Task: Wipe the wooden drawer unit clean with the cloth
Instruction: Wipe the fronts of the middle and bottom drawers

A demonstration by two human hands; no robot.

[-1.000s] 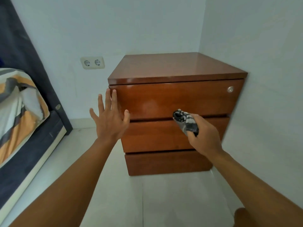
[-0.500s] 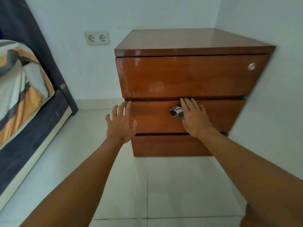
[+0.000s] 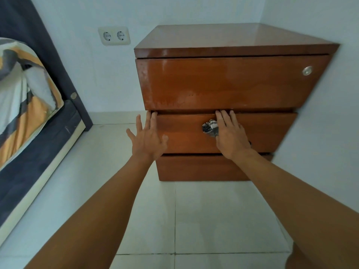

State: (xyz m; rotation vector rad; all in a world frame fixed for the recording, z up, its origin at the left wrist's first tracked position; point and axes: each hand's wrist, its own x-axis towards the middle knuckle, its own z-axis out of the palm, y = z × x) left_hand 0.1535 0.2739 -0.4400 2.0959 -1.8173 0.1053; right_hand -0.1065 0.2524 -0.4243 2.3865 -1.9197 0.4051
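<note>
- At the far left edge, a bed (image 3: 29, 152) with a dark blue base runs along the wall; an orange, grey and white patterned cover (image 3: 23, 90) drapes over its top corner.
- A dark curtain (image 3: 38, 35) hangs behind the bed, down to the floor.
- Between the bed and the drawers lies a strip of open white tiled floor (image 3: 97, 171), which widens toward the viewer.
- On the back wall, a white double socket (image 3: 114, 35) sits just left of the drawer unit's top edge.
- The left hand (image 3: 147, 140) reaches to the left end of the middle drawer (image 3: 184, 133). Its fingers (image 3: 153, 117) are spread wide and hold nothing; two fingertips hook over the drawer's top left corner, and the thumb rests against the drawer front.
- The wooden drawer unit (image 3: 233, 82) stands in the room's corner, its right side close against the right wall. It has three drawer fronts with dark gaps between them, and a small round metal lock (image 3: 307, 71) near the top drawer's right edge.
- The cloth (image 3: 209, 128), patterned black and white, is bunched against the middle drawer front, near its centre.
- The right hand (image 3: 231, 136) lies flat on the middle drawer, pinning the cloth beneath its inner edge, with fingertips reaching the drawer's top edge.
- To the right, a plain white wall (image 3: 320, 133) leaves little room beside the unit.
</note>
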